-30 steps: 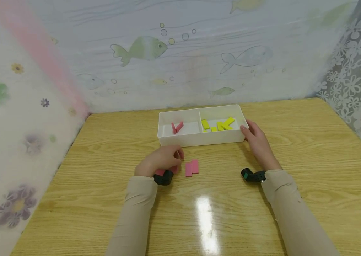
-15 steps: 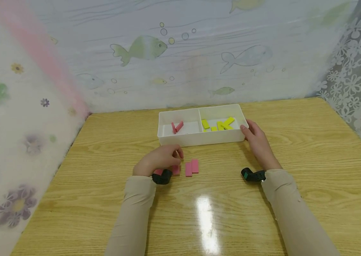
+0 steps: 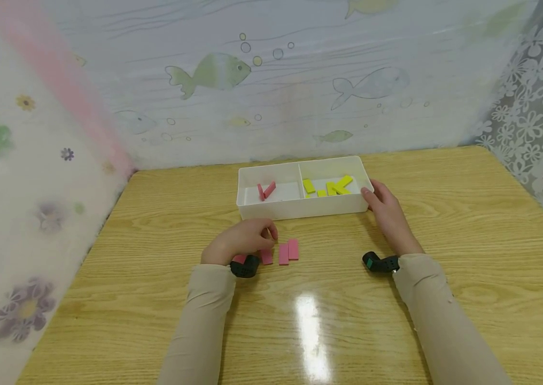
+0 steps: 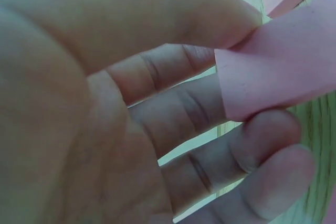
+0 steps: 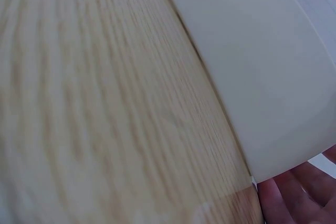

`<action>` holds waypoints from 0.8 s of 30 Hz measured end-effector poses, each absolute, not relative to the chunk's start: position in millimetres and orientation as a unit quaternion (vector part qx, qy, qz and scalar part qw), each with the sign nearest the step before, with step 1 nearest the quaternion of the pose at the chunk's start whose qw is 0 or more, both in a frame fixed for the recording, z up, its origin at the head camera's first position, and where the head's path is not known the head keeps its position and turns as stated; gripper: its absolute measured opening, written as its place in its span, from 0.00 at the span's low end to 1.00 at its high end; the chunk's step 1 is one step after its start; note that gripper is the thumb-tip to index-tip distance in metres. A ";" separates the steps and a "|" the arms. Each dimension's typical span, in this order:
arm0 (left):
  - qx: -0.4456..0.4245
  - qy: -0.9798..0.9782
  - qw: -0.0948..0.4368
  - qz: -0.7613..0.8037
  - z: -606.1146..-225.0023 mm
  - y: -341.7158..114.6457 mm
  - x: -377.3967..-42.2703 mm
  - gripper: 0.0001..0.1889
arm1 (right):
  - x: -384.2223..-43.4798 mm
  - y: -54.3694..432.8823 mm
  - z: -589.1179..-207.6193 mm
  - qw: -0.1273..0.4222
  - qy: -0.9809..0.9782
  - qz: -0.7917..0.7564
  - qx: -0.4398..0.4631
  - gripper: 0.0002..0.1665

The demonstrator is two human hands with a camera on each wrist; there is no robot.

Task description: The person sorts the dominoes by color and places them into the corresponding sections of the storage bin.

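My left hand (image 3: 241, 238) is in front of the white divided box (image 3: 305, 208). In the left wrist view its thumb and fingers pinch a flat pink block (image 4: 278, 61) by one end. To the right of that hand, two pink blocks (image 3: 283, 254) lie side by side on the table. More pink (image 3: 239, 259) shows beside the left wrist, partly hidden by the wrist camera. At the box's right end, my right hand (image 3: 389, 216) grips the corner, thumb at the front rim and fingers along the outer end wall (image 5: 257, 77).
Two pink blocks (image 3: 270, 190) lean in the box's left compartment. Several yellow blocks (image 3: 308, 186) lie in the right one. Behind the wooden table (image 3: 348, 321) stands a wall covered with fish drawings (image 3: 223, 72).
The left hand shifts slightly left, then back right, and the pink block beneath it comes more into sight. The right hand and the box stay in place.
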State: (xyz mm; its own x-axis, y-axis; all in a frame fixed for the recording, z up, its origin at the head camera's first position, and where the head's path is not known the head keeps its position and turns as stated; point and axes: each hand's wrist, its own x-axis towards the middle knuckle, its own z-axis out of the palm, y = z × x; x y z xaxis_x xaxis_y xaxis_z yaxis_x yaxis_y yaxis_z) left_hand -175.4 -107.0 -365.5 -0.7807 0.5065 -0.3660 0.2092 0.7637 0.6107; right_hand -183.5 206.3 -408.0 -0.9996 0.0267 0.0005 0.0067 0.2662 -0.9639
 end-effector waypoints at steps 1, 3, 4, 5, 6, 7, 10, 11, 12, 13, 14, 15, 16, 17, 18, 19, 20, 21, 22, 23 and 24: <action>0.198 0.900 0.266 0.281 -365.3 -106.9 -175.3 0.07 | -183.6 206.2 -407.9 0.009 -0.795 0.607 -0.010 0.38; 0.198 0.900 0.268 0.280 -365.4 -106.8 -175.5 0.08 | -183.8 206.2 -407.7 0.010 -0.793 0.609 -0.009 0.38; 0.198 0.900 0.269 0.280 -365.3 -106.8 -175.6 0.08 | -184.0 206.2 -407.7 0.010 -0.793 0.609 -0.009 0.38; 0.198 0.900 0.270 0.280 -365.4 -106.7 -175.7 0.08 | -184.1 206.2 -407.8 0.010 -0.793 0.609 -0.009 0.38; 0.199 0.900 0.270 0.278 -365.2 -106.7 -175.7 0.08 | -184.2 206.2 -407.8 0.009 -0.794 0.608 -0.010 0.38; 0.200 0.901 0.270 0.276 -365.2 -106.6 -175.7 0.07 | -184.2 206.1 -407.8 0.008 -0.794 0.608 -0.011 0.39; 0.203 0.902 0.269 0.271 -364.8 -106.6 -175.6 0.08 | -184.4 206.4 -408.2 0.006 -0.797 0.604 -0.012 0.40; 0.203 0.902 0.269 0.270 -364.6 -106.5 -175.4 0.08 | -184.4 206.4 -408.2 0.005 -0.797 0.604 -0.013 0.40; 0.203 0.902 0.270 0.270 -364.6 -106.5 -175.3 0.08 | -184.4 206.4 -408.3 0.004 -0.797 0.604 -0.014 0.40; 0.202 0.901 0.271 0.271 -364.6 -106.4 -175.3 0.08 | -184.5 206.4 -408.5 0.003 -0.797 0.603 -0.014 0.40; 0.201 0.901 0.271 0.271 -364.5 -106.4 -175.2 0.08 | -184.6 206.5 -408.6 0.002 -0.798 0.603 -0.015 0.40; 0.201 0.902 0.271 0.270 -364.4 -106.3 -175.2 0.08 | -184.7 206.4 -408.7 0.001 -0.798 0.603 -0.016 0.40; 0.201 0.902 0.271 0.269 -364.6 -106.1 -175.4 0.08 | -184.7 206.4 -408.8 0.001 -0.798 0.602 -0.017 0.40; 0.201 0.903 0.270 0.267 -364.6 -106.0 -175.4 0.08 | -184.7 206.3 -408.8 0.001 -0.798 0.602 -0.018 0.40; 0.200 0.903 0.270 0.266 -364.8 -105.9 -175.5 0.08 | -184.7 206.4 -408.8 0.002 -0.799 0.602 -0.018 0.40; 0.201 0.904 0.269 0.266 -365.1 -105.8 -175.6 0.08 | -184.7 206.5 -409.0 0.004 -0.799 0.601 -0.016 0.40; 0.201 0.904 0.268 0.266 -365.4 -105.8 -175.7 0.07 | -184.6 206.6 -409.2 0.006 -0.799 0.601 -0.015 0.40; 0.200 0.904 0.268 0.267 -365.7 -105.7 -175.9 0.07 | -184.4 206.7 -409.2 0.008 -0.800 0.600 -0.013 0.40; 0.199 0.902 0.271 0.271 -366.2 -105.5 -176.1 0.07 | -184.3 206.8 -409.4 0.010 -0.800 0.600 -0.012 0.40; 0.196 0.899 0.275 0.278 -366.7 -105.4 -176.2 0.07 | -184.1 206.9 -409.5 0.012 -0.799 0.601 -0.010 0.40; 0.193 0.897 0.279 0.285 -367.1 -105.2 -176.3 0.08 | -184.0 207.1 -409.6 0.013 -0.800 0.600 -0.009 0.40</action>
